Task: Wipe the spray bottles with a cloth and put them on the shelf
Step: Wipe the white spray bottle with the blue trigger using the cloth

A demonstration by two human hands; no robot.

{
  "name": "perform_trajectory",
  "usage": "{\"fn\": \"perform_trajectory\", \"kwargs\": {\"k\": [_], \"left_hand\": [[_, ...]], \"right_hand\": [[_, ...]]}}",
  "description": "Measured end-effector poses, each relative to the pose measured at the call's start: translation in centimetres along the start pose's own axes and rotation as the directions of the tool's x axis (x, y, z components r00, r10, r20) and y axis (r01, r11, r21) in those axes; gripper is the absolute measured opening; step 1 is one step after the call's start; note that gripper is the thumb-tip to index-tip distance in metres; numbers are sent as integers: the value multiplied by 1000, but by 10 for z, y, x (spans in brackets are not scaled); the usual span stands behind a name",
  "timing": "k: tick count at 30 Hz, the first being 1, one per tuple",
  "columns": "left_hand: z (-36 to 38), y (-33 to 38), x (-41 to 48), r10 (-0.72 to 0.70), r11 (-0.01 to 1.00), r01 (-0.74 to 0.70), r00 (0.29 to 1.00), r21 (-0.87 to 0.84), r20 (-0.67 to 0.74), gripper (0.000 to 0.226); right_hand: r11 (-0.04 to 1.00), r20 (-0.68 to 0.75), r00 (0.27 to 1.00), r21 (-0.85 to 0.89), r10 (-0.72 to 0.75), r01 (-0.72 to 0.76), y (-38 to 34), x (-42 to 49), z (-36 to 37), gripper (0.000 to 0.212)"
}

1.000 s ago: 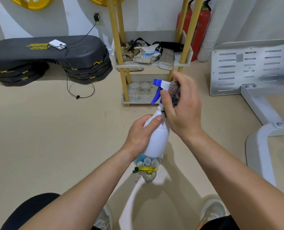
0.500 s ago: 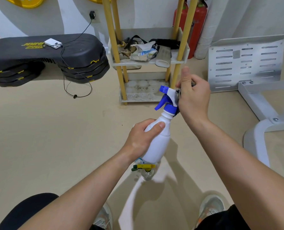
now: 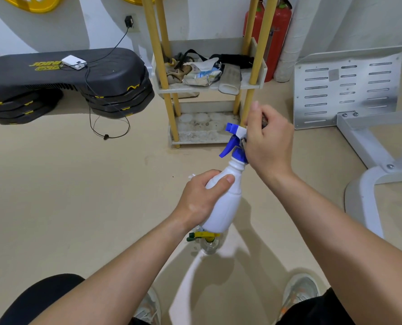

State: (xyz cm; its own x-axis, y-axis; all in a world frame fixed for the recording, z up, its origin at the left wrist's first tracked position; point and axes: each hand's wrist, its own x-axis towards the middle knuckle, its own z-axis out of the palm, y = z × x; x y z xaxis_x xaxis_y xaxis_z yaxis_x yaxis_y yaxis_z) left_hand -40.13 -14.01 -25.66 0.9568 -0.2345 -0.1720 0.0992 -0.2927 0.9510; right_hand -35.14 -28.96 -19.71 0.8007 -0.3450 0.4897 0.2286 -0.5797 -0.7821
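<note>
Beige floor (image 3: 78, 195) fills the room, and against the back wall stands the shelf (image 3: 209, 89), a low unit on yellow posts, its upper tier heaped with rags and straps, its bottom tier stained; the spray bottle (image 3: 225, 202) is held in the air in front of the shelf, well short of it, tilted so that its blue trigger head (image 3: 233, 141) points toward the bottom tier.

The step in hand looks like the wiping, now at the top of the bottle; the left hand (image 3: 200, 198) grips the white body, fingers (image 3: 210, 175) and thumb wrapped round its shoulder; the right hand (image 3: 270, 146) is clenched against the back of the trigger head, on the side nearer the shelf's right post; the cloth (image 3: 264, 118) is almost wholly hidden inside that fist, only a dark scrap showing between the fingers, and the hand is blurred, so how firmly it presses cannot be told.

A second bottle (image 3: 207, 242), clear with a yellow and green head, stands on the floor directly under the held one, farther from the shelf; it appears to be waiting its turn.

The next move probably calls for finishing the head, then a forward reach to a tier of the shelf, the bottle brought upright and steered between the posts; the bottom tier seems the easier landing.
</note>
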Motion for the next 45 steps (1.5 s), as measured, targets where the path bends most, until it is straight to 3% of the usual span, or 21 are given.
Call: {"fn": "perform_trajectory", "kwargs": {"k": [4, 6, 8, 9, 11, 13, 14, 17, 19, 24, 27, 34, 40, 45], "left_hand": [[2, 0, -5, -53, 992, 56, 998, -115, 25, 46], [1, 3, -6, -106, 977, 109, 994, -184, 25, 50], [-2, 6, -4, -162, 960, 160, 987, -231, 8, 60], [-3, 9, -4, -179, 953, 173, 984, -250, -4, 63], [-6, 12, -2, -173, 955, 159, 984, -251, -34, 70], [-6, 14, -1, -147, 966, 129, 987, -226, -66, 71], [-6, 14, 0, -143, 968, 122, 986, -220, -82, 62], [-8, 12, 6, -190, 965, 154, 968, -214, -164, 29], [-10, 8, 6, -180, 972, 144, 965, -187, -193, 32], [-11, 7, 1, -156, 972, 121, 974, -203, -166, 33], [-8, 11, 0, -135, 974, 98, 975, -204, -175, 32], [-5, 17, 3, -92, 975, 45, 974, -219, -207, 35], [-17, 13, 6, -209, 951, 128, 937, -283, -280, 32], [-28, 13, 10, -309, 869, 141, 903, -474, -298, 50]], "right_hand": [[923, 68, 945, 205, 319, -326, -1, 7, 1, 42], [717, 151, 835, 447, 529, -535, -2, 8, 3, 33], [584, 242, 777, 541, 581, -605, -2, 4, 4, 22], [600, 267, 792, 534, 549, -596, -4, 0, 6, 18], [771, 274, 876, 419, 397, -480, -6, -11, 10, 20], [964, 291, 944, 164, 157, -211, -7, -25, 11, 42], [996, 328, 943, 47, 51, -70, -7, -32, 12, 53], [973, 424, 897, -126, -123, 193, -9, -46, 11, 63], [940, 442, 877, -179, -186, 290, -5, -50, 10, 62], [880, 422, 828, -126, -369, 457, 7, -48, 6, 55], [857, 418, 809, -120, -414, 501, 11, -36, 6, 56], [897, 263, 876, -71, -405, 436, 1, -35, 13, 51], [929, 419, 852, -50, -313, 366, 11, -58, 23, 54], [965, 494, 839, -1, -228, 263, 12, -67, 17, 46]]}}
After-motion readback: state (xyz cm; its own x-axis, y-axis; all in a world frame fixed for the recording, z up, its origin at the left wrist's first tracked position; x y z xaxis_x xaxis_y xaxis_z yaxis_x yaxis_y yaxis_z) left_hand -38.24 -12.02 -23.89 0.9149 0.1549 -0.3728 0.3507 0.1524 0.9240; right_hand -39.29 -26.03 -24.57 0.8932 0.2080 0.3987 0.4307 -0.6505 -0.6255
